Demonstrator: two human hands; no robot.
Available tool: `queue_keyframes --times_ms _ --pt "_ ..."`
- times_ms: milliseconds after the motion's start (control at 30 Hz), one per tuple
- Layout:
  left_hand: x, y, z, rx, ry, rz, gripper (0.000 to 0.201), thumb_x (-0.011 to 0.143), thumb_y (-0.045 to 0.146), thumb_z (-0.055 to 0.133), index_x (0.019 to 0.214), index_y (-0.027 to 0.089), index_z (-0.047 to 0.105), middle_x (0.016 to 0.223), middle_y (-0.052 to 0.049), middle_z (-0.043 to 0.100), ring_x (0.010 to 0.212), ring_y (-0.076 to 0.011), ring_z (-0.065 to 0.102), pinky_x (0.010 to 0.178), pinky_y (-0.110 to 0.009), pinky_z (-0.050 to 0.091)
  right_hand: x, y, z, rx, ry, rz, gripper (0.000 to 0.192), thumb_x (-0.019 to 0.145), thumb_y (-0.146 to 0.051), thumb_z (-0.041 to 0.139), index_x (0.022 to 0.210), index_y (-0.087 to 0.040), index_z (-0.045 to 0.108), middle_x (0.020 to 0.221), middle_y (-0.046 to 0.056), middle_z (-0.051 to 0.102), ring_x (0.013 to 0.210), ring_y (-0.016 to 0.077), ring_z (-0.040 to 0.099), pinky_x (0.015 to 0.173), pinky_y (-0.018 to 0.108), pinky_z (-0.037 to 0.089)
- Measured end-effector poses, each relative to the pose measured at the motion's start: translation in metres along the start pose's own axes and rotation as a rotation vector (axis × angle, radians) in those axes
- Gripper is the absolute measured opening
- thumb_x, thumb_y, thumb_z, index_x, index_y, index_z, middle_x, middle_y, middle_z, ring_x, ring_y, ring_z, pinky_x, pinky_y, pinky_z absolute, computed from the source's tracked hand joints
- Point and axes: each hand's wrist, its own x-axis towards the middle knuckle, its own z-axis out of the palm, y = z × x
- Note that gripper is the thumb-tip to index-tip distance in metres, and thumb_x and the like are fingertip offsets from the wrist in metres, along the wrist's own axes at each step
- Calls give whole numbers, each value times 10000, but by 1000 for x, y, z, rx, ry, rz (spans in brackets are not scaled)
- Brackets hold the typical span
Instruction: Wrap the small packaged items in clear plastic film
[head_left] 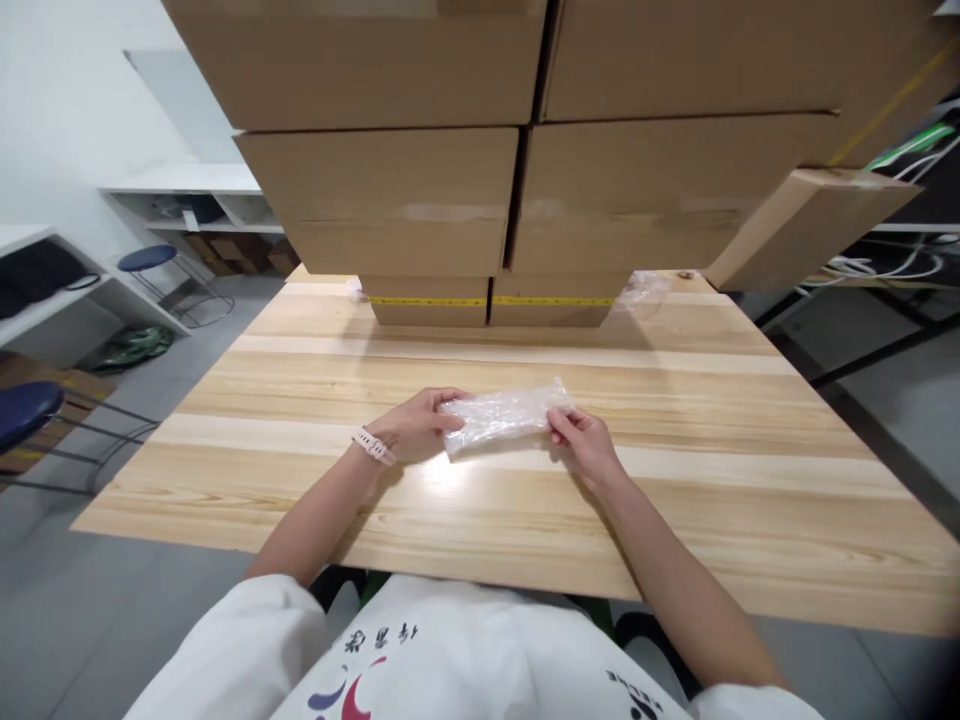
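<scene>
A clear, crinkled piece of bubble wrap [502, 418], roughly rectangular, is stretched between my two hands just over the wooden table [480, 530]. At its left end my left hand [421, 422] grips it, the thumb on top and the fingers curled around the edge. A pale watch strap circles that wrist. My right hand [585, 440] pinches the opposite end between thumb and fingers. Whether anything lies inside the wrap I cannot tell.
Large cardboard boxes [382, 200] are stacked at the table's back, with a narrower carton [810, 225] leaning at the right. Crumpled clear plastic [641, 290] lies by the stack. A blue stool [148, 258] and white shelves [187, 180] stand to the left.
</scene>
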Motion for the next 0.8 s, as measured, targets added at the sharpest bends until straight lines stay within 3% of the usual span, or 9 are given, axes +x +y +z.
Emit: queue_keyframes --times_ms 100,200,233,333,400,500,600,700,800 --pt "12 4 -6 404 153 207 551 783 356 806 1294 203 667 1339 -158 644 1233 -316 595 1035 -498 483 -2 1 5 52 -38 72 529 530 -609 898 693 -167 659 607 12 624 515 106 514 477 241 432" --pt "28 4 17 676 186 369 695 711 300 879 1350 239 612 1518 -157 516 1442 -358 404 1180 -589 329 -2 2 10 116 -43 132 530 470 -476 959 829 -183 701 751 19 701 636 125 598 546 235 492" --pt "33 2 27 704 190 388 632 716 271 874 1299 231 635 1502 -156 531 1441 -357 402 1184 -594 322 -2 2 11 130 -46 148 557 457 -445 967 879 -191 707 795 18 717 664 127 611 558 233 501" --pt "44 1 50 569 244 431 138 831 212 747 959 205 696 1274 -124 677 1286 -302 546 1113 -527 417 -2 4 11 109 -66 152 536 488 -473 952 855 -182 692 721 2 692 596 112 585 517 228 486" --pt "45 4 52 336 304 442 65 878 240 691 842 199 655 1097 -96 719 1107 -247 636 1018 -450 486 -2 5 10 75 -61 146 511 531 -539 923 769 -173 656 632 -7 650 530 105 560 485 234 478" --pt "35 8 36 -39 420 365 177 858 338 728 872 200 618 920 -54 724 846 -179 670 816 -337 538 -1 5 7 58 -17 159 540 570 -627 875 701 -177 608 583 -1 631 492 112 567 477 246 491" --pt "12 4 11 -269 564 260 314 732 339 833 884 206 592 854 -22 736 765 -162 671 734 -294 539 4 2 3 20 26 182 544 602 -664 833 678 -178 600 569 10 629 475 113 564 477 249 490" --pt "-17 -13 -17 -319 730 129 433 591 240 878 921 204 600 852 -13 739 783 -179 684 733 -300 548 9 -1 -9 -90 66 222 501 623 -636 810 679 -179 612 563 11 609 468 118 536 445 252 454" --pt "-45 -29 -45 -236 897 -28 494 596 150 803 1045 225 612 950 -31 724 853 -202 688 728 -310 544 9 -5 -30 -290 58 163 386 710 -553 754 778 -185 660 670 36 651 552 151 569 491 281 469"
